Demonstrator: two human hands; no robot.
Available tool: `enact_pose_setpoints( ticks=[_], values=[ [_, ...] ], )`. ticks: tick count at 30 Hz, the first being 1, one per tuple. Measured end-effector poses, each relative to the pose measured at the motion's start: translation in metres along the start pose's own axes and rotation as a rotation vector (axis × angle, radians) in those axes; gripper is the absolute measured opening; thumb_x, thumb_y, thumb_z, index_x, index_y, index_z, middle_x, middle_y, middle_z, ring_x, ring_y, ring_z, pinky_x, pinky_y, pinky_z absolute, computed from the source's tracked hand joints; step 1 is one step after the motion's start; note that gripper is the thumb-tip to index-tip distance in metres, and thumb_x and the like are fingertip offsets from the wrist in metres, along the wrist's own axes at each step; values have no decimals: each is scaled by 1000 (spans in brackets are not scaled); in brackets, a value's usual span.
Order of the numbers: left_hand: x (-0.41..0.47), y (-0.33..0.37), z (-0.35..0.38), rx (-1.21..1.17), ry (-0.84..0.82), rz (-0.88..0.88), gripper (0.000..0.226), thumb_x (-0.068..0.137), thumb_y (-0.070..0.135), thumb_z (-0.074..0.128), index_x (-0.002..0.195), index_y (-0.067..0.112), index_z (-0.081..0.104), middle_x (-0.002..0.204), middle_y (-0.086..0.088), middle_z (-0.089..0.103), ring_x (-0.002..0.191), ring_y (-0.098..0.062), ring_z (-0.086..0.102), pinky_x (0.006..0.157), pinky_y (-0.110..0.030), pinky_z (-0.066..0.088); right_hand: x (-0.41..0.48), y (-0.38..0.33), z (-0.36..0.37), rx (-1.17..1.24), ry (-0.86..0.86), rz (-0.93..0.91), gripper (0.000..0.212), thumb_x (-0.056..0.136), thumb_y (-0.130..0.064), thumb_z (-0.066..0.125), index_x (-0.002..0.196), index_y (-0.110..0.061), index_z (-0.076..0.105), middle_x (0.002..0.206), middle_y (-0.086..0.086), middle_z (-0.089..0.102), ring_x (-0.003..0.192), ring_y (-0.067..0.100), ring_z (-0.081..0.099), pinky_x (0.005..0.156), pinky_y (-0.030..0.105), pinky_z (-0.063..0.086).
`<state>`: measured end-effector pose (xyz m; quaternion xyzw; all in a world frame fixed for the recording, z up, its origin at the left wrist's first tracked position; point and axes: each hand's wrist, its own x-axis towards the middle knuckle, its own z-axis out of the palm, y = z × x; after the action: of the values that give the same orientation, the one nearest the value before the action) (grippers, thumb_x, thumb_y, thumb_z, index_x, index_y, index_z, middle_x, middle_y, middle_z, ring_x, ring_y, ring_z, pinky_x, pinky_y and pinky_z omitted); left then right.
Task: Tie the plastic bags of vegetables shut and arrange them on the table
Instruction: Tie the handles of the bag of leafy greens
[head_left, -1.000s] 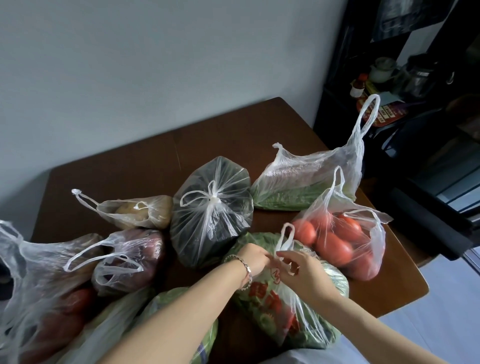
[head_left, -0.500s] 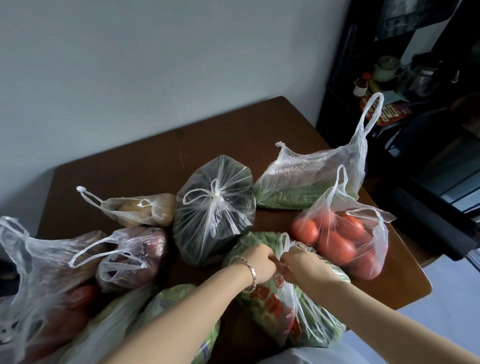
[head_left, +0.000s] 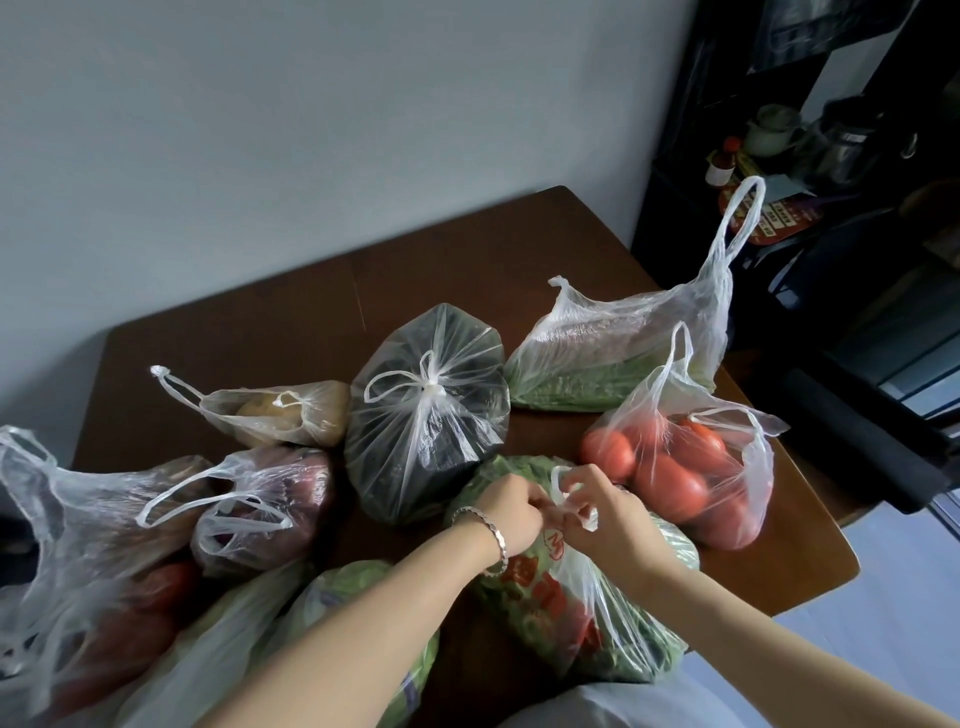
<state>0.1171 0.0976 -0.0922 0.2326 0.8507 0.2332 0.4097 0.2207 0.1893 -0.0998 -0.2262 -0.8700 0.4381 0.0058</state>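
A clear bag of leafy greens with red print (head_left: 576, 608) lies at the table's near edge. My left hand (head_left: 511, 512), with a silver bracelet, and my right hand (head_left: 605, 512) meet above it, both pinching its white handles, one loop sticking up between the fingers. Beyond lie a knotted bag of dark vegetables (head_left: 426, 410), a tomato bag (head_left: 685, 467) with loose handles and a bag of green beans (head_left: 618, 364) with one handle upright. To the left lie a potato bag (head_left: 280, 413), a bag of purple vegetables (head_left: 270, 509) and a loose bag with red produce (head_left: 93, 571).
The brown wooden table (head_left: 457, 275) stands against a grey wall, with bare wood at the back. More green-filled bags (head_left: 332, 623) lie under my left forearm. A dark shelf with jars and bottles (head_left: 779, 135) stands at the right, past the table's edge.
My hands have drawn together over the greens bag and pulled its handles into a tight twist; the tall handle loop has shortened. The view has shifted slightly.
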Motion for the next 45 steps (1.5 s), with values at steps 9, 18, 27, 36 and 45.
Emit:
enact_pose_setpoints(
  ticks=[9,18,27,36,45],
  values=[
    [-5,-9,1,24,78,251,23,86,26,62,96,7,70,96,-1,61,91,-14,57,82,-25,43,11,-2,-16,376,-200,281,28,80,3,60,82,-13,37,69,6,54,61,13,42,55,21,35],
    [-4,-10,10,-194,129,151,25,85,24,63,102,7,69,100,-7,66,84,-9,52,56,1,35,9,0,-18,362,-179,322,28,68,8,69,69,-17,58,62,0,59,56,10,51,59,19,44],
    [-3,-5,16,-338,-4,-49,15,84,32,62,75,20,62,62,9,51,58,-4,44,44,-8,30,-4,1,-15,29,-46,104,33,78,-8,64,109,-18,56,90,-2,63,86,15,60,80,25,49],
    [-2,-12,9,-217,109,78,23,85,26,62,100,10,71,97,-6,71,68,-5,52,51,-3,37,3,9,-20,675,-242,245,20,78,8,64,82,-10,71,88,11,74,84,19,67,82,25,52],
    [9,-10,8,-377,-47,-97,12,75,24,73,73,13,69,61,1,58,64,-14,52,62,-22,40,4,11,-12,-359,-42,-227,29,89,-32,50,91,-12,70,94,5,65,88,23,62,78,35,53]
  ],
)
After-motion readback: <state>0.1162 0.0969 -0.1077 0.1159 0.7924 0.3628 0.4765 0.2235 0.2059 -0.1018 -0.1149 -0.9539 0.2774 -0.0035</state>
